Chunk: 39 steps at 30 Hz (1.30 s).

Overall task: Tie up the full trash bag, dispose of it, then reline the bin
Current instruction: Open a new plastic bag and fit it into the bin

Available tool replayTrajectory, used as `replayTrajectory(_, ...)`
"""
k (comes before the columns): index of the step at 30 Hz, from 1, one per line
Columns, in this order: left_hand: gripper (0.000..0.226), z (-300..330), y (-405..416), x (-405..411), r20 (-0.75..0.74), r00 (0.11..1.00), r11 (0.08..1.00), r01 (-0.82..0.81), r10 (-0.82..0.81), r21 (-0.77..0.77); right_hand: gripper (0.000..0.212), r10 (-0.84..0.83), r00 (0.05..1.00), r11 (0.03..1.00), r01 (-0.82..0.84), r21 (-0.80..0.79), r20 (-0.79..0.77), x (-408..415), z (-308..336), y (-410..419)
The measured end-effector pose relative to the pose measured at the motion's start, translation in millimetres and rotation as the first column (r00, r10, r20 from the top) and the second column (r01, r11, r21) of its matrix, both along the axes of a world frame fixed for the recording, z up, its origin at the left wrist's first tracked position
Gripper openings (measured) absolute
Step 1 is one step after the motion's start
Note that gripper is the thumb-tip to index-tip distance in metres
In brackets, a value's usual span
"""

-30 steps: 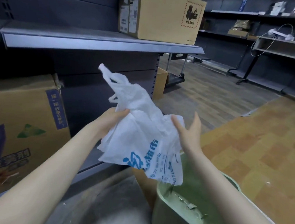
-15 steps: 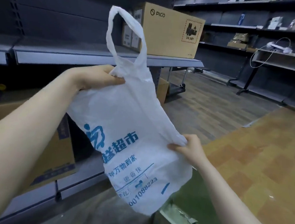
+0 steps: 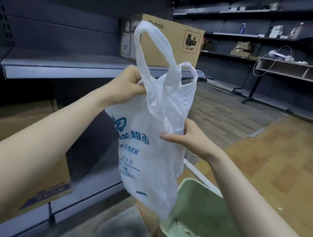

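White plastic bag (image 3: 150,136) is held mid-frame above the green bin (image 3: 200,215), lower right. Left hand (image 3: 128,86) pinches one rim; right hand (image 3: 186,139) grips the other. Mouth should be spread wide before lowering.

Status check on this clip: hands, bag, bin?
Left hand and right hand both grip the white plastic bag. Bag held above the green bin, bin unlined. Nothing in the way.

Thin crinkled white plastic bag (image 3: 150,136); smooth matt green plastic bin (image 3: 206,215); matt brown cardboard box (image 3: 176,45).
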<state>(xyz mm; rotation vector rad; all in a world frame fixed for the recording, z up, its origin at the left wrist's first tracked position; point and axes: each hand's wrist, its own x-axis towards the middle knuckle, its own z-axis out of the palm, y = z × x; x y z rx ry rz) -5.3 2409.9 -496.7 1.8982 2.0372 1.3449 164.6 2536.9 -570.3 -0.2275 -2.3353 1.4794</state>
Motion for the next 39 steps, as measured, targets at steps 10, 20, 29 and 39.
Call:
replayTrajectory(10, 0.138, -111.5, 28.8, 92.6, 0.353, 0.904, 0.97, -0.213, 0.24, -0.116, 0.013, -0.712, 0.675, 0.693, 0.72, -0.039, -0.193, 38.5, 6.0, 16.4)
replayTrajectory(20, 0.136, -230.6, 63.8, 201.1, 0.337, 0.939, 0.875, 0.216, -0.065, -0.434, 0.014, -0.851, 0.524, 0.525, 0.851, -0.033, -0.041, 131.9, -40.1, 33.2)
replayTrajectory(29, 0.077, -277.8, 106.1, 204.0, 0.147, 0.911, 0.638, 0.377, -0.385, -0.672, 0.008, -0.738, 0.662, 0.663, 0.747, -0.044, 0.131, 176.5, -87.6, 12.8)
replayTrajectory(39, 0.13, -247.2, 76.7, 199.4, 0.294, 0.922, 0.797, 0.37, -0.251, -0.478, 0.028, -0.542, 0.746, 0.774, 0.622, -0.116, 0.388, 182.3, -118.1, 26.0)
